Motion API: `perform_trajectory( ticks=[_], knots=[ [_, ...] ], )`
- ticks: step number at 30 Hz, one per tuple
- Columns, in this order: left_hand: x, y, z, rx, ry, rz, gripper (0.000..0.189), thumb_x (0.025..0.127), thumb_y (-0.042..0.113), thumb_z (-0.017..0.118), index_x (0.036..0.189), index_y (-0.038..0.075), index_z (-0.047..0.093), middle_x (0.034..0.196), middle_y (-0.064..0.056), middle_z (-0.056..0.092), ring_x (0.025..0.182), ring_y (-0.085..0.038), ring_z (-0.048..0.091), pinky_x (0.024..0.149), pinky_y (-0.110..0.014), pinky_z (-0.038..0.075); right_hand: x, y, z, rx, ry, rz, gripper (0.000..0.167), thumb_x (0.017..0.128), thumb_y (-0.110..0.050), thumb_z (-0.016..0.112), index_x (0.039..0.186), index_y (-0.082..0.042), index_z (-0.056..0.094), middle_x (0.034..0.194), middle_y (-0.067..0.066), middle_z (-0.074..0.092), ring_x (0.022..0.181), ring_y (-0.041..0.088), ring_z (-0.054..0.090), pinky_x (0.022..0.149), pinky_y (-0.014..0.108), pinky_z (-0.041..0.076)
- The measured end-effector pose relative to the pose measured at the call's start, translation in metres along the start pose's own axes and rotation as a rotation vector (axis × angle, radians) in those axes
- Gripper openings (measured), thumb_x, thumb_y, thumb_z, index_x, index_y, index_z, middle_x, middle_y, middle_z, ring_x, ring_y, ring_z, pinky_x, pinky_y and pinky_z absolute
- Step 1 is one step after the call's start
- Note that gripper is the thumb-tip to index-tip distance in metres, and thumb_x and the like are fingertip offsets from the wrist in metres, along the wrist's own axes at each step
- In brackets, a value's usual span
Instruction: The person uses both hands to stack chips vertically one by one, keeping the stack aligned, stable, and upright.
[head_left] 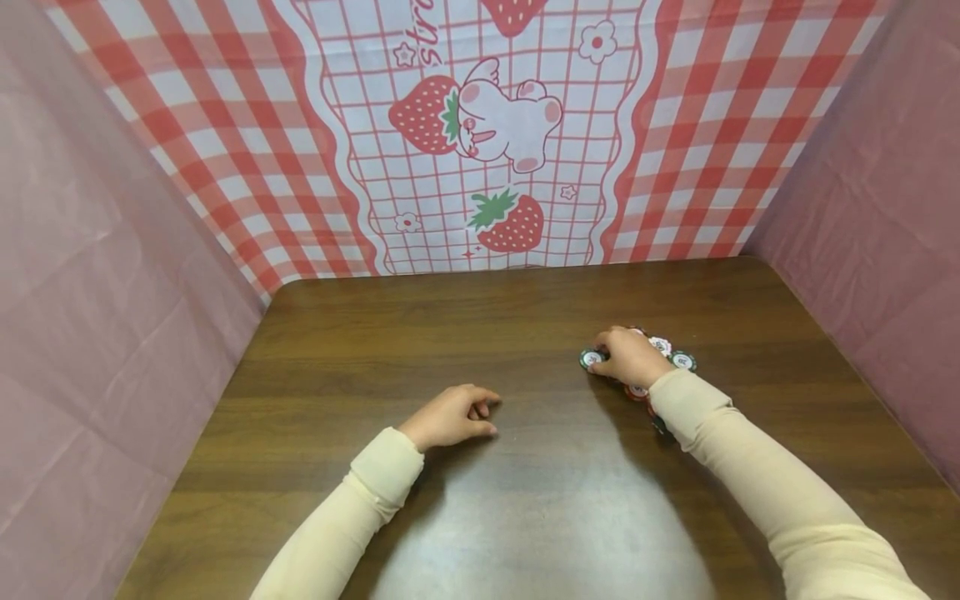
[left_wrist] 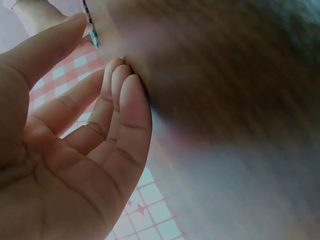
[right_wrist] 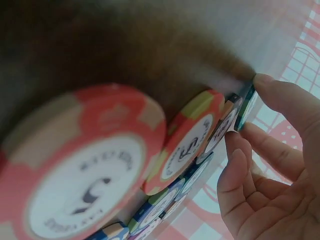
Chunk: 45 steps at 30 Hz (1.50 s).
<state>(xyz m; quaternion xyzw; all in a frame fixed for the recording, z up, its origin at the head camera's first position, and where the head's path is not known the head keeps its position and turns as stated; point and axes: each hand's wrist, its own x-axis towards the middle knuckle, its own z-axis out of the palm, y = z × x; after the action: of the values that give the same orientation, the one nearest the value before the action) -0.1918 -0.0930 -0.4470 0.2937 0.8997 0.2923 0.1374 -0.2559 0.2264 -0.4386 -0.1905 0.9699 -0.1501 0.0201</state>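
My right hand (head_left: pixel 632 357) pinches a green-edged poker chip (head_left: pixel 592 359) by its rim, at the left end of a group of chips. The right wrist view shows this green chip (right_wrist: pixel 246 107) on edge between thumb and fingers. Beside it are a dark-edged chip (right_wrist: pixel 222 129), a red chip (right_wrist: pixel 189 147) and a larger-looking red chip (right_wrist: pixel 95 175) marked 5. Part of the group lies hidden beneath my right hand and wrist. My left hand (head_left: pixel 448 417) rests on the table left of the chips, fingers loosely bent and holding nothing.
Another green chip (head_left: pixel 683 361) and a pink-and-white chip (head_left: pixel 660 346) lie beyond my right wrist. The brown wooden table (head_left: pixel 420 333) ends at a checked strawberry cloth (head_left: pixel 495 133). Pink curtains (head_left: pixel 90 292) hang on both sides.
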Motion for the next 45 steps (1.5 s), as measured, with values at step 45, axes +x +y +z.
perform_trajectory(
  ticks=[45],
  knots=[
    [0.006, 0.007, 0.003, -0.06, 0.044, -0.018, 0.044, 0.082, 0.023, 0.08, 0.12, 0.006, 0.068, 0.098, -0.004, 0.067, 0.09, -0.014, 0.062, 0.082, -0.027, 0.05, -0.024, -0.074, 0.028, 0.456, 0.052, -0.16, 0.03, 0.078, -0.024, 0.083, 0.101, -0.007, 0.075, 0.076, -0.003, 0.066, 0.065, 0.004, 0.053, 0.058, 0.021, 0.045]
  ],
)
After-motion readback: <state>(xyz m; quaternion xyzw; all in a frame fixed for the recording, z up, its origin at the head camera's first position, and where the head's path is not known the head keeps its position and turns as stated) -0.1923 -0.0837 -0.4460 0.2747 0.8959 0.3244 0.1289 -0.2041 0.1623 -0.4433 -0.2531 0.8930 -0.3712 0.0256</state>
